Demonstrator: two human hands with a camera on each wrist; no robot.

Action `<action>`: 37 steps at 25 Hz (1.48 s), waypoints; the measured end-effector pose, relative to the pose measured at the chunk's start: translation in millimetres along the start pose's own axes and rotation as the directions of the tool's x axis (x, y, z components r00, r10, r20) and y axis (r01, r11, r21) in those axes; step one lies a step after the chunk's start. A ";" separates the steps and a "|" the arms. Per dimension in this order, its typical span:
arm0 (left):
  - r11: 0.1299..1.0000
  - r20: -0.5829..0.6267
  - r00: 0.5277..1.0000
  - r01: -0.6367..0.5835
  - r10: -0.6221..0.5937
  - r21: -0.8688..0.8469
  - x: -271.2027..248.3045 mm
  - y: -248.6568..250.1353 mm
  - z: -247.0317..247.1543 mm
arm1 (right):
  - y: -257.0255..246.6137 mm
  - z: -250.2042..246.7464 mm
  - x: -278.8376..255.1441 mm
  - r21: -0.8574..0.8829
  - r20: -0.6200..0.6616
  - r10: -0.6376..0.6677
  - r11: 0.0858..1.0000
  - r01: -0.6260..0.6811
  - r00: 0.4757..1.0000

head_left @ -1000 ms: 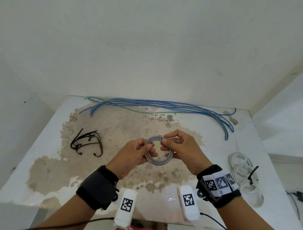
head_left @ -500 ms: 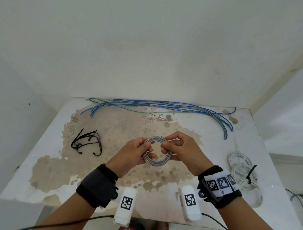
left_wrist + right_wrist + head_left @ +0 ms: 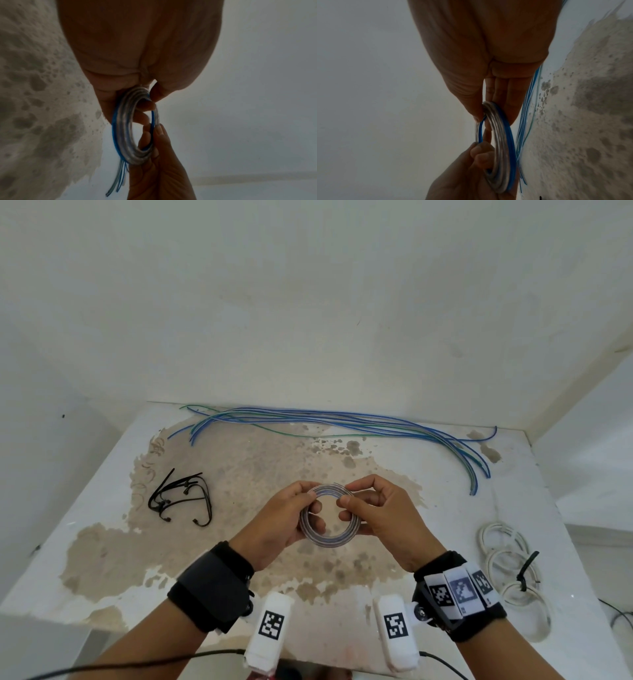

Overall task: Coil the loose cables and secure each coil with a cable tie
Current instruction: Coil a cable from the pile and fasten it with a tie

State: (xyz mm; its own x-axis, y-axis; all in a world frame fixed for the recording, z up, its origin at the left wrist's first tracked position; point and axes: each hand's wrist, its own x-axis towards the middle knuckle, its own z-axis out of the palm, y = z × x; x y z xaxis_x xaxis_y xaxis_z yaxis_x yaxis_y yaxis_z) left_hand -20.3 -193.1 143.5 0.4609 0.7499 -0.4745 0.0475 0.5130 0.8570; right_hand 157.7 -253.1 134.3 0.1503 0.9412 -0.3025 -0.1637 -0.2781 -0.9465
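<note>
Hands are pinching a small cable coil [image 3: 329,517] above the middle of a stained table [image 3: 102,559].
The left hand [image 3: 284,523] and right hand [image 3: 383,520] are each gripping one side of the ring, much as a second ago; loose cables [image 3: 342,421] are lying along the far edge, black cable ties [image 3: 181,498] left, white coils [image 3: 510,566] right.

The left hand [image 3: 137,54] fills the upper part of the frame, thumb and fingers pinching the top of a small coil [image 3: 125,129] of clear and blue cable. Below the coil, the right hand [image 3: 154,169] grips its lower arc, thumb laid along the inner side. Short loose ends, seemingly two or three, hang beneath the coil. Left of the coil lies the stained tabletop [image 3: 34,108], dim and blurred
</note>
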 end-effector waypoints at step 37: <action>0.854 0.024 0.970 -0.226 0.243 0.468 -1.4 -0.7 -12.2 | -13.2 13.8 22.2 -0.097 0.232 0.082 0.993 -0.060 0.969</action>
State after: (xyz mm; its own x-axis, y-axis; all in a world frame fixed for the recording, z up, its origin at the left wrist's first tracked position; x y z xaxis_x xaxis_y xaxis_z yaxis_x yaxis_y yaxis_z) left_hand -31.8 -189.4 141.1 0.4802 0.8418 -0.2467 0.3511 0.0733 0.9335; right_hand 149.7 -225.9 141.6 -0.0939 0.9341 -0.3445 -0.0770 -0.3518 -0.9329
